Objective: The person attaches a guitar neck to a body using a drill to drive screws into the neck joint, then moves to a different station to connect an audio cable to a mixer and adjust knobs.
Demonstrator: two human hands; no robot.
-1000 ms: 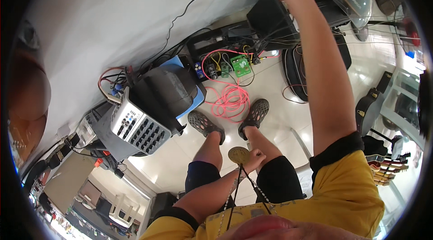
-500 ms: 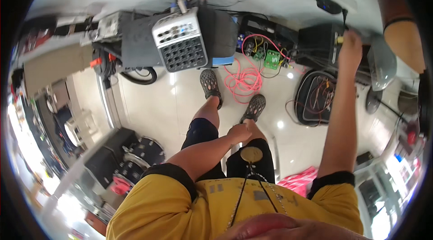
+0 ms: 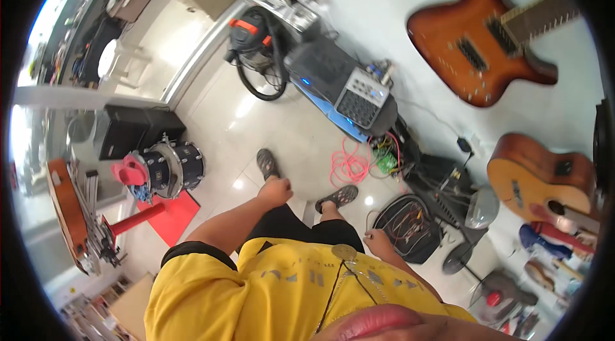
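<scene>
My left hand (image 3: 275,192) hangs in front of my left thigh, just above a dark clog (image 3: 266,163). Its fingers are curled in and I see nothing in them. Lower on the right, my right hand (image 3: 379,242) is beside my leg, its fingers also curled with nothing visible in them. Seen from above, it lies close to a black open bag (image 3: 410,226) with thin cables in it. A second clog (image 3: 337,197) is on my other foot. A tangle of pink cable (image 3: 349,165) lies on the floor ahead of my feet.
Against the wall stands a dark speaker or case with a grey mixer (image 3: 362,99) on it. A vacuum cleaner (image 3: 253,37) is left of it. Small drums (image 3: 181,165) stand at left. Guitars, one sunburst electric (image 3: 474,40) and one acoustic (image 3: 535,171), are at right.
My right hand has come down from the black box by the wall, where it was at a yellow plug-like piece, to beside my leg. My left hand has shifted left; my view has turned left.
</scene>
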